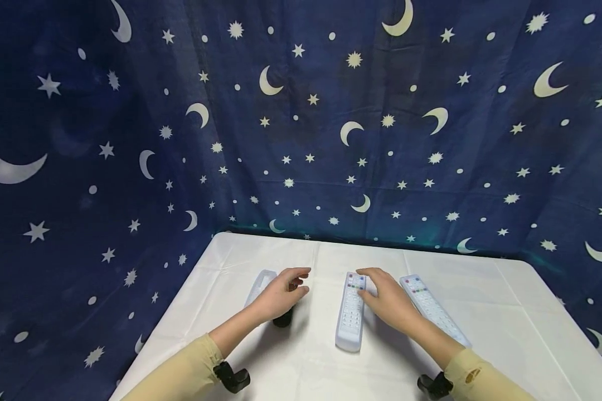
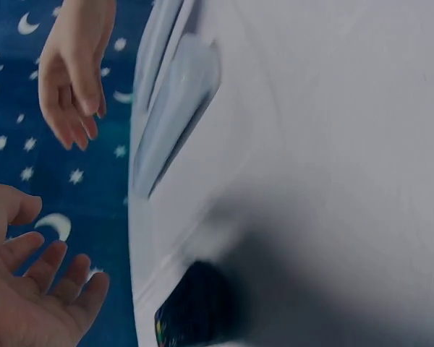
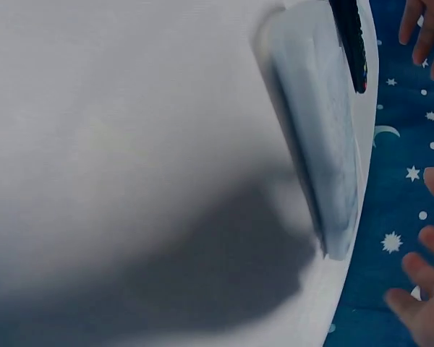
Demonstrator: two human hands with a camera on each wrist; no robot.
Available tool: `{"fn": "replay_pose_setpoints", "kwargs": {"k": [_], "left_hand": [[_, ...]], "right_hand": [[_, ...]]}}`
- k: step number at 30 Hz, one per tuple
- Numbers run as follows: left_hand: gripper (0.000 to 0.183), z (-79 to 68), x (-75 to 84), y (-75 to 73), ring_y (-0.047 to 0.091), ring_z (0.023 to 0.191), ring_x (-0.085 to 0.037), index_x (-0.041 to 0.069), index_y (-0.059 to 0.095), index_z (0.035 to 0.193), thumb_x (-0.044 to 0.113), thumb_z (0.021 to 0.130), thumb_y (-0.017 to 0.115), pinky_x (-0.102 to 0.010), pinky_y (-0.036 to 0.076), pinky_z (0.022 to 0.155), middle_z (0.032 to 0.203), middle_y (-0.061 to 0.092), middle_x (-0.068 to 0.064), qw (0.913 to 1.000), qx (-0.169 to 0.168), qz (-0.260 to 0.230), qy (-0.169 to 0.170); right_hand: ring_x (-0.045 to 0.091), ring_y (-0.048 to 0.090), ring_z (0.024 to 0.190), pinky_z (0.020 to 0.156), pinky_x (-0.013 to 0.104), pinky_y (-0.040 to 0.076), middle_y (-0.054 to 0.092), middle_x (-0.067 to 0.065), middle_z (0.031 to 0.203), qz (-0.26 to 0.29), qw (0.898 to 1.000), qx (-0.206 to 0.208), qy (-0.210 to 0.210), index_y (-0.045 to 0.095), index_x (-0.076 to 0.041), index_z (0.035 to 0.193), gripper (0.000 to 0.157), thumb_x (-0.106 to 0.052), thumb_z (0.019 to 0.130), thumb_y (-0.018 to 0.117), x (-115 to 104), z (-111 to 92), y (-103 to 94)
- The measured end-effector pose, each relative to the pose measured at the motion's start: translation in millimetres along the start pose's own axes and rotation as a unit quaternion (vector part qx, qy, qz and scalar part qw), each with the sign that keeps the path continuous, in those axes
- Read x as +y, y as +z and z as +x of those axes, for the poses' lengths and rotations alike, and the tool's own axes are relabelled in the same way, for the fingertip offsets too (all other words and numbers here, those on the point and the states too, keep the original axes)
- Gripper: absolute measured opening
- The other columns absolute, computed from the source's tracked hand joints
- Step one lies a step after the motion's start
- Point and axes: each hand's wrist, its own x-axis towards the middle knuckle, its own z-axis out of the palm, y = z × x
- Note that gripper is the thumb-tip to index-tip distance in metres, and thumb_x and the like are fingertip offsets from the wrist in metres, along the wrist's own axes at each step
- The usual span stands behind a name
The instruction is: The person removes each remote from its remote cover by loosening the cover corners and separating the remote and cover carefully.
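Note:
My left hand (image 1: 280, 295) hovers over a black remote control (image 1: 283, 319), its fingers loosely bent and holding nothing. The hand hides most of that remote; its dark end also shows in the left wrist view (image 2: 195, 307). A pale remote in a translucent sleeve (image 1: 351, 314) lies lengthwise in the middle of the table. Just right of its upper end is my right hand (image 1: 388, 301), fingers spread and relaxed, apparently above the table. The right wrist view shows the right hand's fingers (image 3: 423, 271) apart from the pale remote (image 3: 315, 123).
A second pale, sleeved remote (image 1: 433, 309) lies slanted beyond the right hand, partly covered by the arm. A translucent, sleeve-like object (image 1: 261, 285) lies behind the left hand. The white-covered table (image 1: 301, 367) ends at a dark blue curtain (image 1: 311, 122) with moons and stars.

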Motion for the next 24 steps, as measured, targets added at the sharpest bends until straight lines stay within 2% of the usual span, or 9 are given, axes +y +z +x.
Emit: {"fn": "replay_pose_setpoints", "kwargs": {"k": [2, 4, 6, 9, 13, 17, 20, 24], "left_hand": [[0.047, 1.4, 2.7, 8.2, 0.057, 0.126, -0.034, 0.009, 0.052, 0.148, 0.020, 0.103, 0.061, -0.047, 0.050, 0.100, 0.141, 0.055, -0.014, 0.9995, -0.019, -0.017, -0.017], [0.047, 3.4, 3.6, 17.9, 0.060, 0.122, -0.031, 0.008, 0.054, 0.146, 0.019, 0.102, 0.063, -0.044, 0.053, 0.094, 0.139, 0.057, -0.014, 0.9982, -0.036, -0.034, -0.035], [0.047, 5.9, 3.9, 28.0, 0.062, 0.117, -0.029, 0.006, 0.054, 0.145, 0.017, 0.101, 0.065, -0.041, 0.056, 0.087, 0.136, 0.059, -0.014, 0.9958, -0.050, -0.052, -0.056], [0.050, 10.8, 6.1, 41.5, 0.064, 0.107, -0.027, 0.003, 0.053, 0.145, 0.017, 0.099, 0.067, -0.043, 0.057, 0.083, 0.133, 0.061, -0.015, 0.9902, -0.071, -0.076, -0.093], [0.056, 18.7, 10.8, 52.6, 0.065, 0.103, -0.029, 0.000, 0.048, 0.148, 0.016, 0.098, 0.068, -0.046, 0.059, 0.078, 0.130, 0.060, -0.015, 0.9740, -0.089, -0.130, -0.163], [0.063, 27.8, 11.2, 58.2, 0.067, 0.100, -0.030, 0.000, 0.042, 0.152, 0.014, 0.097, 0.068, -0.045, 0.062, 0.073, 0.139, 0.055, -0.017, 0.9508, -0.098, -0.187, -0.226], [0.065, 36.1, 10.0, 60.9, 0.068, 0.092, -0.028, -0.001, 0.039, 0.154, 0.012, 0.097, 0.066, -0.046, 0.062, 0.072, 0.140, 0.056, -0.019, 0.9381, -0.110, -0.209, -0.253], [0.063, 46.9, 9.3, 66.3, 0.069, 0.084, -0.026, -0.002, 0.037, 0.154, 0.007, 0.097, 0.063, -0.045, 0.062, 0.071, 0.120, 0.064, -0.019, 0.9316, -0.125, -0.214, -0.265]], "right_hand": [[0.043, 0.050, 0.133, 0.107, 0.059, 0.042, 0.053, 0.020, 0.145, 0.051, 0.997, -0.020, 0.054, 0.053, -0.006, 0.144, 0.053, -0.016, 0.095, 0.071, 2, -2, 1.3], [0.045, 0.050, 0.132, 0.105, 0.058, 0.044, 0.050, 0.025, 0.145, 0.108, 0.986, -0.039, 0.117, 0.047, -0.002, 0.147, 0.059, -0.016, 0.095, 0.071, 4, -5, 3.7], [0.045, 0.053, 0.127, 0.100, 0.053, 0.050, 0.050, 0.029, 0.143, 0.168, 0.970, -0.049, 0.172, 0.042, 0.004, 0.148, 0.063, -0.014, 0.094, 0.070, 6, -7, 6.9], [0.040, 0.059, 0.118, 0.091, 0.047, 0.056, 0.050, 0.030, 0.136, 0.253, 0.937, -0.051, 0.238, 0.038, 0.009, 0.148, 0.067, -0.011, 0.093, 0.070, 8, -12, 10.9], [0.035, 0.065, 0.109, 0.086, 0.045, 0.059, 0.050, 0.032, 0.132, 0.326, 0.903, -0.054, 0.276, 0.033, 0.012, 0.149, 0.070, -0.008, 0.093, 0.070, 11, -16, 12.3], [0.032, 0.068, 0.104, 0.083, 0.044, 0.060, 0.054, 0.032, 0.130, 0.358, 0.880, -0.071, 0.303, 0.030, 0.012, 0.151, 0.074, -0.008, 0.092, 0.070, 12, -17, 12.3], [0.029, 0.069, 0.098, 0.080, 0.044, 0.061, 0.058, 0.030, 0.124, 0.371, 0.867, -0.081, 0.323, 0.029, 0.011, 0.152, 0.074, -0.006, 0.092, 0.070, 13, -16, 13.1], [0.026, 0.071, 0.091, 0.077, 0.042, 0.061, 0.062, 0.027, 0.114, 0.373, 0.859, -0.089, 0.338, 0.030, 0.010, 0.151, 0.074, -0.004, 0.091, 0.071, 16, -13, 14.7]]}}
